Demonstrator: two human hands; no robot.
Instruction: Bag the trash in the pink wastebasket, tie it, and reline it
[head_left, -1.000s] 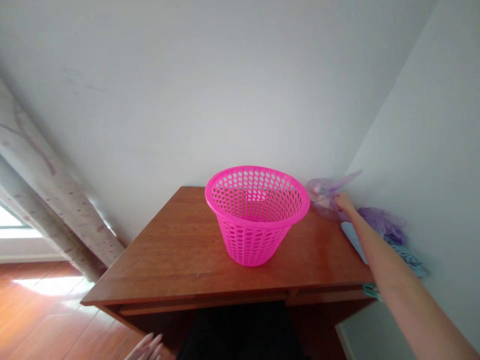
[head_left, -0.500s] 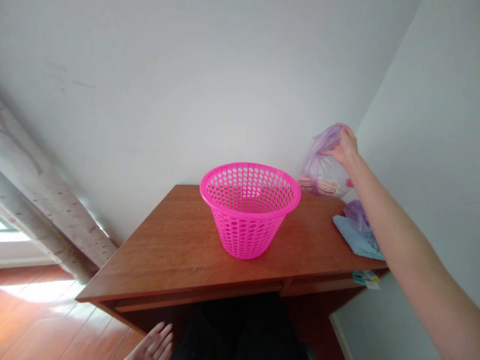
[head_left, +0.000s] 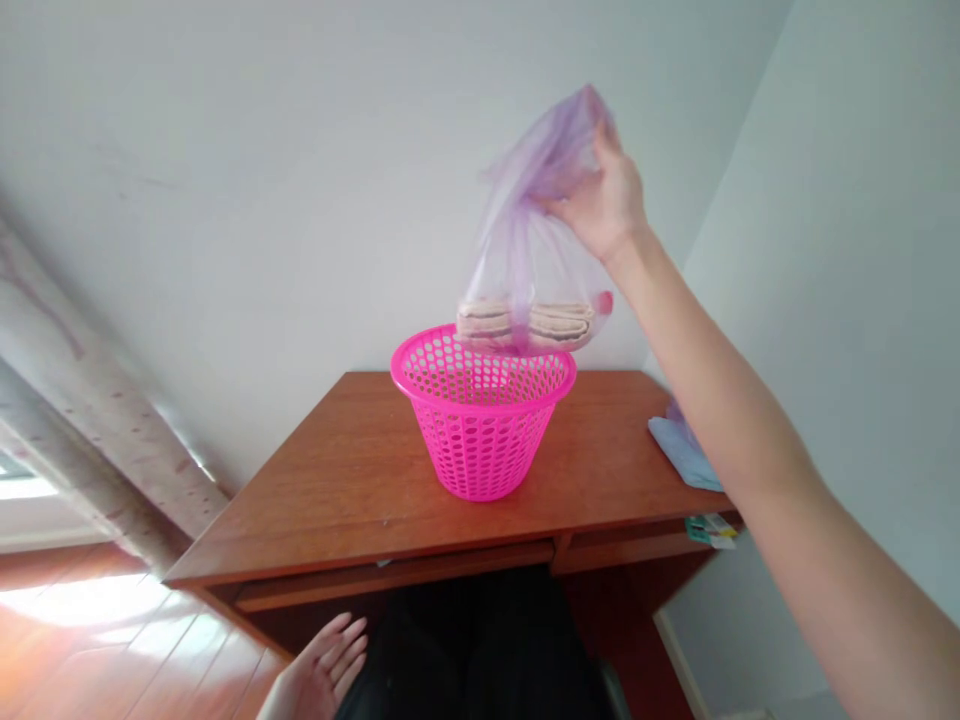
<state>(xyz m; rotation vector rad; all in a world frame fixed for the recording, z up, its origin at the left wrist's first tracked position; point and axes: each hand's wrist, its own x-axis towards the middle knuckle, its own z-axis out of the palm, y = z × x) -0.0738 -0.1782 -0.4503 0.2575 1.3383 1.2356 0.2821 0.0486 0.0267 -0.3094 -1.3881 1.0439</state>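
Observation:
My right hand [head_left: 611, 200] grips the top of a thin purple plastic bag [head_left: 495, 255], raised over the desk. Through its see-through side shows a folded beige cloth [head_left: 559, 322], with a small pink-red patch at the right end. The bag's bottom hangs just over the back rim of a pink perforated plastic basket [head_left: 480, 450], which stands upright on the desk; the part of the basket that I can see into holds nothing. Low at the front, my left hand [head_left: 330, 660] is open, palm up, fingers stretched, holding nothing.
The brown wooden desk [head_left: 337, 490] stands against a white wall. On its right side lies a light blue folded item [head_left: 682, 450] with some purple plastic, partly behind my right arm. A small packet [head_left: 711, 530] pokes out at the desk's front right. Patterned curtains [head_left: 97, 400] hang at left.
My right hand has lifted the purple bag from the desk's right side up and leftward, to above the basket. My left hand has risen slightly and stays open.

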